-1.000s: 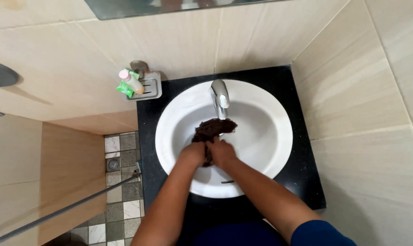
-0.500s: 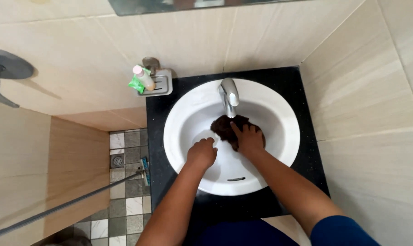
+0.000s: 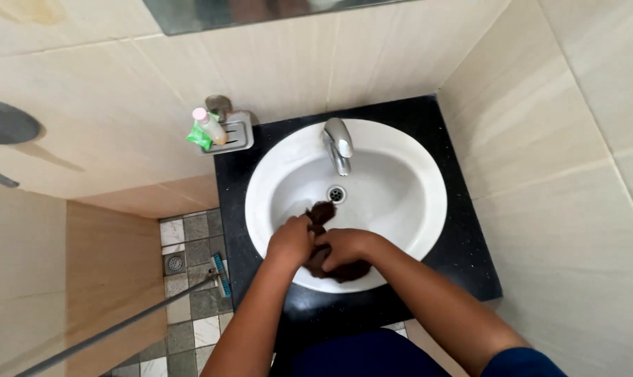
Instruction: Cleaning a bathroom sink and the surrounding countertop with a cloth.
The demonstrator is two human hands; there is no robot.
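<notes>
A chrome tap (image 3: 338,143) stands beyond the hands, with the drain (image 3: 337,193) just ahead of them. Up to their left, a wall rack (image 3: 234,132) holds a small bottle (image 3: 209,126) and a green packet (image 3: 198,137). A brush (image 3: 219,275) lies on the tiled floor (image 3: 191,307) to their left.

Head camera, steeply downward, close over sink (image 3: 428,174)

Both hands hold a cloth (image 3: 325,241) in the basin (image 3: 414,209) (tap (image 3: 339,143) behind, soap dish (image 3: 236,134) left).

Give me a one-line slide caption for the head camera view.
Both hands, left hand and right hand, grip a dark brown cloth over a white sink below the tap.
</notes>
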